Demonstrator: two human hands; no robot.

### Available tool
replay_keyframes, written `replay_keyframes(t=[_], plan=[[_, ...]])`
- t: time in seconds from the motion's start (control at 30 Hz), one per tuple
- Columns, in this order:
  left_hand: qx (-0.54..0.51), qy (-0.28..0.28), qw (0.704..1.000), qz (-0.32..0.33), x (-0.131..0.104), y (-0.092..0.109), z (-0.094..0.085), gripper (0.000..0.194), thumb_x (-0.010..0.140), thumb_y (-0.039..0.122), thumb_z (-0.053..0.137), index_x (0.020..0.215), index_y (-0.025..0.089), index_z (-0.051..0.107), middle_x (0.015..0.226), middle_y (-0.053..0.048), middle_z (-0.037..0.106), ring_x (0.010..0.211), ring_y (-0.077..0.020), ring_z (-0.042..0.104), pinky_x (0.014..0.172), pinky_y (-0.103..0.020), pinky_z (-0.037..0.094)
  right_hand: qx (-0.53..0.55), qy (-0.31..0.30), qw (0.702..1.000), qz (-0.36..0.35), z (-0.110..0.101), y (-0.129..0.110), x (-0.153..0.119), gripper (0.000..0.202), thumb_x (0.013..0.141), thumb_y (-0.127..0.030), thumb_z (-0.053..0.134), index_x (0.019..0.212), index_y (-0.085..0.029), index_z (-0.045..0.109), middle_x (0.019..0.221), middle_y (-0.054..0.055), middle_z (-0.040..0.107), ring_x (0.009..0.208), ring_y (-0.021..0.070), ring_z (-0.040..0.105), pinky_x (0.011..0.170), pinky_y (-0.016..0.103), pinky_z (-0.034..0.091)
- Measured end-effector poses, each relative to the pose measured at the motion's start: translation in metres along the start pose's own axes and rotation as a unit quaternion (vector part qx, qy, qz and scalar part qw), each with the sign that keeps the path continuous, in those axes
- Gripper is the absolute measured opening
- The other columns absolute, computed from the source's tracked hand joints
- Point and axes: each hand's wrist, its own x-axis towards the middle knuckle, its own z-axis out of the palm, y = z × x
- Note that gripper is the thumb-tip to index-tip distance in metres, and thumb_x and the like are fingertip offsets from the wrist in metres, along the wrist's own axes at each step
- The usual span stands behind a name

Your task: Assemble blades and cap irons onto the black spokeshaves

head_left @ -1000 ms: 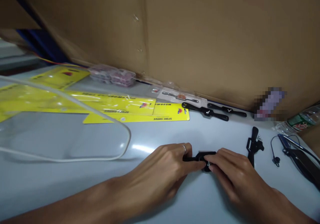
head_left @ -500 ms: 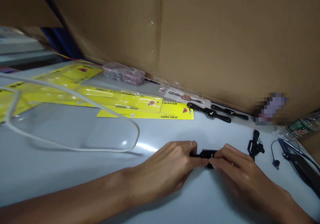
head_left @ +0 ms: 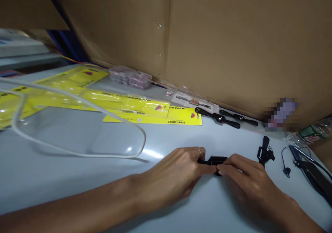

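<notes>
Both hands low, fingertips meeting: left hand curled, right hand pinching.

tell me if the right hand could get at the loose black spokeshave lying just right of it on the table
Probably yes. The loose black spokeshave lies on the table just beyond the right hand, with bare surface between. But that hand and the left hand both grip another black spokeshave, so it must let go first.

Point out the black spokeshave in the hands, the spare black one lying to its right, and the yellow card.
black spokeshave [head_left: 217, 160], head view, on its middle body between both hands.
spare black spokeshave [head_left: 264, 150], head view, on its centre.
yellow card [head_left: 178, 116], head view, on its printed right end.
</notes>
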Motion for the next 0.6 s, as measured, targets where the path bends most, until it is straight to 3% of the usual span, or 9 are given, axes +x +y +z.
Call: replay_keyframes(t=[0.27, 0.47, 0.6], plan=[[-0.003, -0.008, 1.000, -0.005, 0.000, 0.000, 0.000, 0.058, 0.076, -0.008, 0.054, 0.115, 0.032, 0.072, 0.081, 0.000, 0.056, 0.065, -0.0179, 0.051, 0.057, -0.028, 0.028, 0.016, 0.004, 0.999, 0.033, -0.003, -0.003, 0.000, 0.032, 0.102, -0.004, 0.042, 0.095, -0.015, 0.071, 0.080, 0.005, 0.067, 0.066, 0.0181, 0.062, 0.057, 0.029, 0.049], [0.005, 0.015, 1.000, 0.009, -0.002, -0.001, 0.003, 0.058, 0.076, -0.007, 0.053, 0.118, 0.030, 0.070, 0.082, -0.001, 0.055, 0.066, -0.0188, 0.052, 0.058, -0.029, 0.031, 0.005, 0.046, 0.997, 0.064, 0.008, -0.006, -0.001, 0.029, 0.103, -0.007, 0.042, 0.117, -0.011, 0.068, 0.082, 0.006, 0.069, 0.069, 0.0184, 0.066, 0.061, 0.029, 0.053], [-0.011, 0.019, 1.000, 0.006, -0.002, -0.002, 0.004, 0.052, 0.082, -0.005, 0.053, 0.116, 0.031, 0.071, 0.083, 0.000, 0.057, 0.067, -0.0188, 0.053, 0.059, -0.029, 0.031, 0.064, -0.005, 0.995, 0.072, 0.003, -0.001, -0.001, 0.030, 0.100, -0.004, 0.043, 0.110, -0.015, 0.069, 0.085, 0.006, 0.069, 0.071, 0.0182, 0.066, 0.064, 0.029, 0.056]])
